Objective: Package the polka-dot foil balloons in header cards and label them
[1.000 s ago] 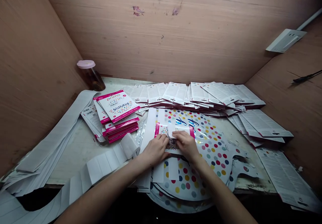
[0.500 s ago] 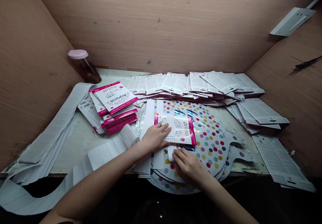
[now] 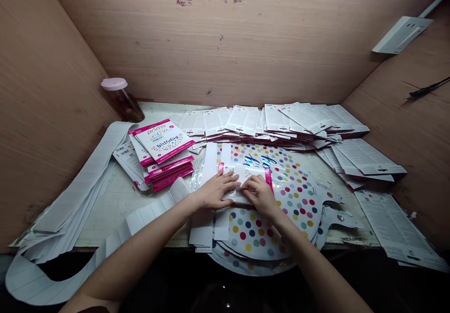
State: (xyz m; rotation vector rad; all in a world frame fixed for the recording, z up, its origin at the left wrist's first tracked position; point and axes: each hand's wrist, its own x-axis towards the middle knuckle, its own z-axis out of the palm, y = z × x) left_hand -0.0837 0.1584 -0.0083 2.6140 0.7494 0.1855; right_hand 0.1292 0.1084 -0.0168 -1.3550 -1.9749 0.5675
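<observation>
A pink-and-white printed balloon packet lies on a pile of foil balloons with coloured dots. My left hand is spread flat over the packet's left part, fingers stretched out. On the packet's middle, my right hand has its fingertips drawn together; whatever they pinch is hidden. Both hands cover much of the packet's printing. White paper strips lie under the packet's left side. Beside my left forearm, a long band of white labels runs to a roll end.
A stack of pink-edged packets sits at the left. Many packets lie back side up along the rear, with more at the right. A lidded bottle stands in the back left corner. Wooden panels enclose the table.
My right hand has moved up from the packet's lower edge, where it held a white piece, onto the packet's middle. My left hand stays on the packet. The view has shifted slightly.
</observation>
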